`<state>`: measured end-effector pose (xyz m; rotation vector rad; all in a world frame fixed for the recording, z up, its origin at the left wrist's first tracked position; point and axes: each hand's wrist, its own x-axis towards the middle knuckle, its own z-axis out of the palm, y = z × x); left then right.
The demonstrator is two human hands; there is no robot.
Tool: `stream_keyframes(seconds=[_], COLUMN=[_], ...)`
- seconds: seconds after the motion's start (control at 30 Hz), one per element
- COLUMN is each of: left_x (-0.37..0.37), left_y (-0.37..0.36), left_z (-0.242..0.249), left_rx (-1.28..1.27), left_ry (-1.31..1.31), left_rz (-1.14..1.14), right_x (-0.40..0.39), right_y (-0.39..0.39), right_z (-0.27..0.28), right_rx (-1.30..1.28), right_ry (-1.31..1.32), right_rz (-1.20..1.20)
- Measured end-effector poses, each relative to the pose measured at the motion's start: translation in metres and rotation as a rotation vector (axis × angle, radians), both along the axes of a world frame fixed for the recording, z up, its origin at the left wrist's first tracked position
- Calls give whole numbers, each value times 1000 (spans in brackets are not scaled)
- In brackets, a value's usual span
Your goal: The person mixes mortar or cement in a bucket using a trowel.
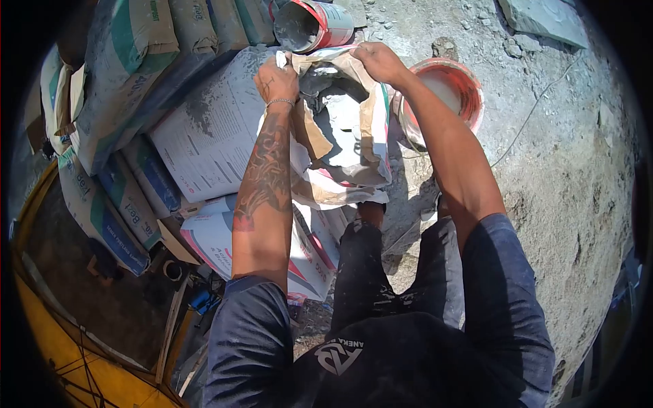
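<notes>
Open bag (377,136) is occupying the centre. Printed sack (211,129) is lying directly left of it; stacked sacks (129,68) are leaning farther left. Lower sack (262,241) is resting nearer the wearer, left of the legs (388,272). Right bucket (479,102) is sitting just right of the bag; far bucket (335,26) is lying behind it. Cable (532,115) is running along the ground (564,177) farther right, slab (544,19) lying at the far right.
</notes>
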<state>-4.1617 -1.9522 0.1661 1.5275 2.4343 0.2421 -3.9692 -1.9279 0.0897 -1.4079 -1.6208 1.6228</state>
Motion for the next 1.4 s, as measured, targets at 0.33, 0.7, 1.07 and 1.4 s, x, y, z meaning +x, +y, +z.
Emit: stream_keyframes(seconds=[0.33, 0.7, 1.07, 1.4], left_x=[-18, 12, 40, 77], left_y=[25, 4, -85, -133], left_z=[-9, 23, 59, 74], left_rx=[-181, 73, 107, -41], left_ry=[54, 165, 233, 13], left_rz=[313, -111, -442, -694], right_x=[114, 93, 54, 51], right_y=[-121, -204, -360, -450], right_z=[-33, 26, 29, 59], right_rx=[-86, -220, -436, -562], right_ry=[-114, -181, -232, -552], right_rz=[-376, -503, -707, -613])
